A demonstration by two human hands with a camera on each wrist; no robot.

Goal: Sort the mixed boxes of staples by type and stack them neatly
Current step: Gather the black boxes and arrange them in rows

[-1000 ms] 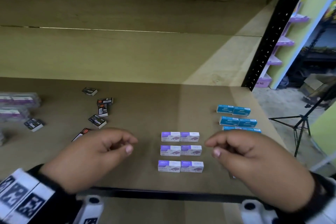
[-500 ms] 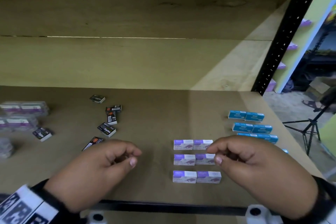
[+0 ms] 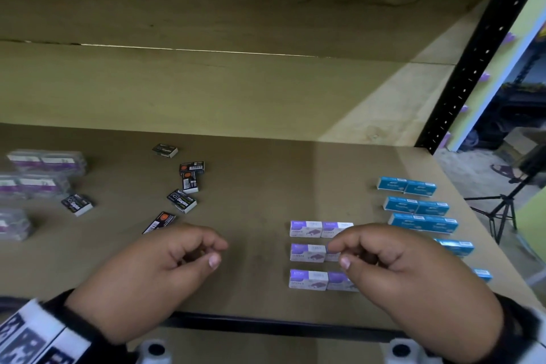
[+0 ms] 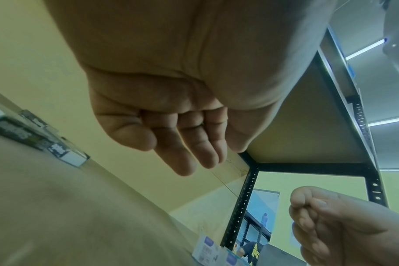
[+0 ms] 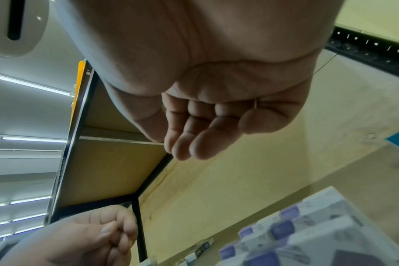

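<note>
Two kinds, purple boxes (image 3: 320, 253) and blue boxes (image 3: 416, 207), are lying sorted; we are judging the scattered black boxes (image 3: 186, 186) remaining, left hand (image 3: 153, 272) and right hand (image 3: 404, 275) hovering loosely curled, empty.

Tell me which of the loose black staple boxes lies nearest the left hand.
The black box with the orange spot, lying slanted just beyond the left hand. The other black boxes sit farther back on the shelf, toward the wall.
</note>
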